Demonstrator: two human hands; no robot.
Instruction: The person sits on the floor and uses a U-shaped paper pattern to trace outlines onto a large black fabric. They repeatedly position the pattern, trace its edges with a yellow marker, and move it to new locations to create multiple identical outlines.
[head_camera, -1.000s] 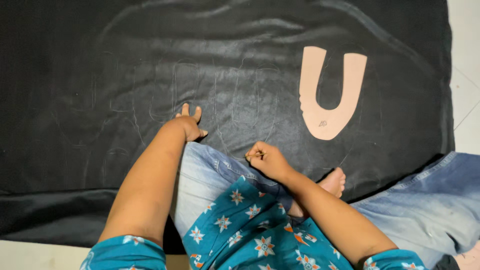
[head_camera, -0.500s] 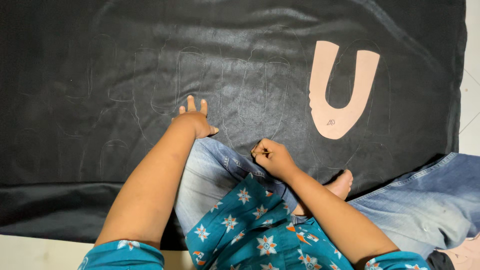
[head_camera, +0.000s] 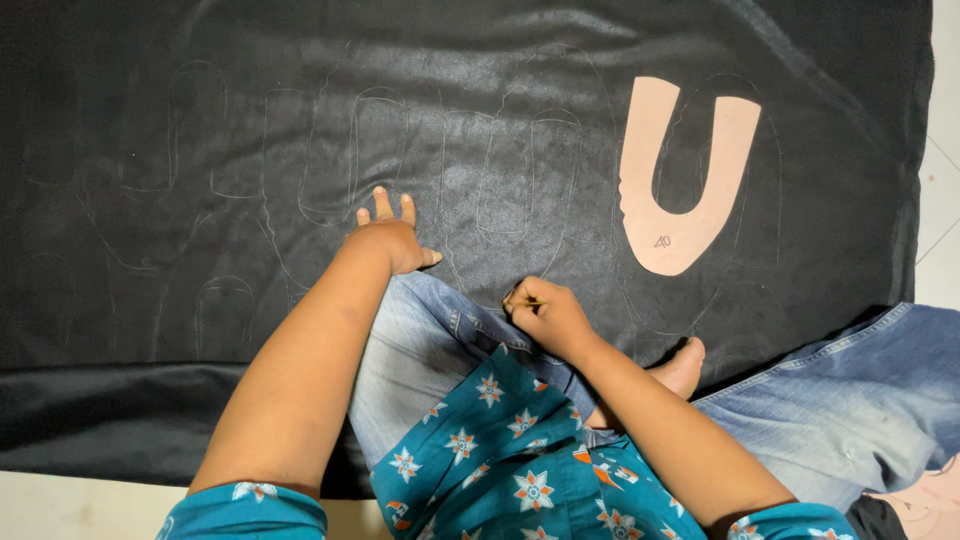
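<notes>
Two hands: both rest on the black cloth (head_camera: 250, 150) spread over the floor.
Left hand (head_camera: 392, 238): pressed flat on the cloth, fingers spread, gripping nothing.
Right hand (head_camera: 545, 312): closed around a thin pencil (head_camera: 522, 302), its tip at the cloth near the knee.
Template (head_camera: 680, 175): a pink U-shaped card lying flat on the cloth, up and to the right of the right hand, well apart from it.
Outlines (head_camera: 520, 160): faint traced U shapes in a row across the cloth, left of the template.
Person: seated on the cloth in blue jeans (head_camera: 430, 340) and a teal flowered top (head_camera: 500, 470); a bare foot (head_camera: 680, 368) shows beside the right forearm.
</notes>
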